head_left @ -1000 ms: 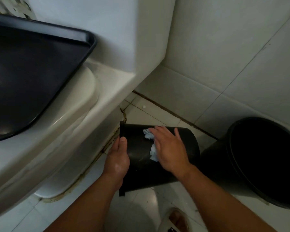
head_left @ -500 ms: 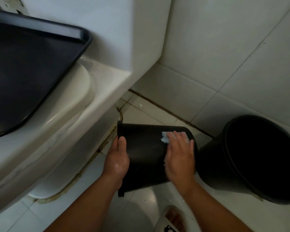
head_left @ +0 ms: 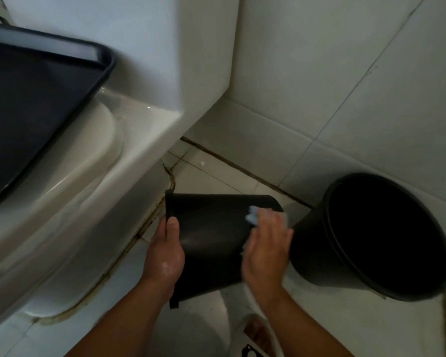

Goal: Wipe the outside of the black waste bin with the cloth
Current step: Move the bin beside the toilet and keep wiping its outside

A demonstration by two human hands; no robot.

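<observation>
Pressing cloth [head_left: 251, 217] nearer waste bin [head_left: 211, 235] base than before: right hand [head_left: 267, 251].

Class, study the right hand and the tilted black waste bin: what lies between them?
A blue cloth, pressed by the right hand against the outer wall of the black waste bin; the head view shows only its crumpled edge beside the hand.

Dim, flat, greyish light; shadows soft. Soft sheen on the glossy white ceramic toilet bowl [head_left: 62, 202], faint highlight on the matt black plastic waste bin [head_left: 211, 225]. My right hand [head_left: 265, 248] smears with motion blur; the pale blue cloth [head_left: 252, 217] under it is soft. Grout lines of the white wall tiles [head_left: 371, 99] bow slightly toward the edges.
</observation>
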